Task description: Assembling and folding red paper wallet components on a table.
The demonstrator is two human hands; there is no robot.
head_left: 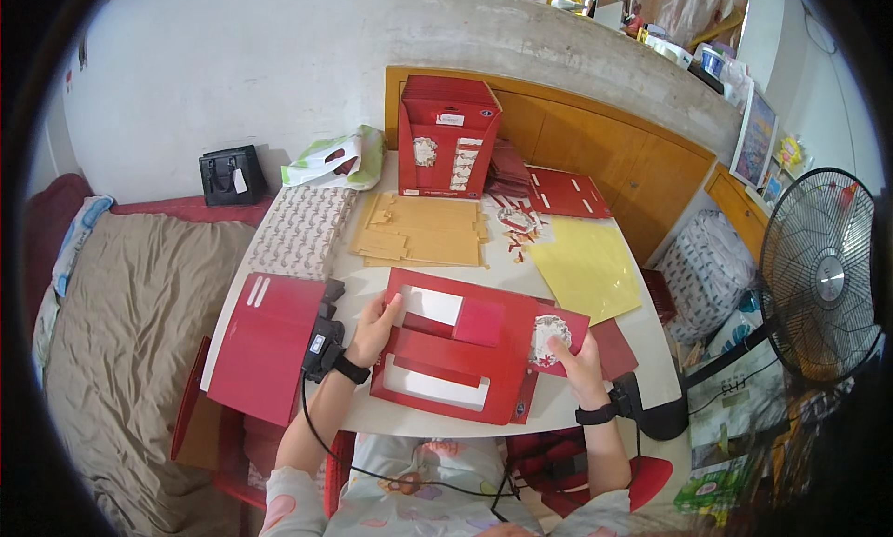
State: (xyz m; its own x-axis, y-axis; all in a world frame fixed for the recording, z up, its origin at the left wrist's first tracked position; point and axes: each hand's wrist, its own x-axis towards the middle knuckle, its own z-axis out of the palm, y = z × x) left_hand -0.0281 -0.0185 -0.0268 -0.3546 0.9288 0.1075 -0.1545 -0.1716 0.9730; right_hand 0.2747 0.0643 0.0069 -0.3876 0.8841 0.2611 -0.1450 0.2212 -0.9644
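Observation:
My left hand (374, 329) grips the left edge of a flat red cardboard box blank (521, 351) with cut-out windows, its thumb on top. The blank is held tilted over the near side of the white table (363, 416). At the blank's right side, my right hand (580, 365) pinches a smaller red card (574, 325) bearing a white ornate label, thumb on its face. This card overlaps the blank; whether the two are joined I cannot tell. Another red sheet (614, 349) lies beneath, beside my right hand. Both wrists wear black straps with cables.
Red panels (265, 351) lie at the left table edge. Farther back are brown cardboard pieces (428, 230), a patterned sheet stack (302, 230), a tall red box (449, 137), paper scraps (516, 222) and a yellow sheet (586, 267). A black fan (823, 276) stands at right.

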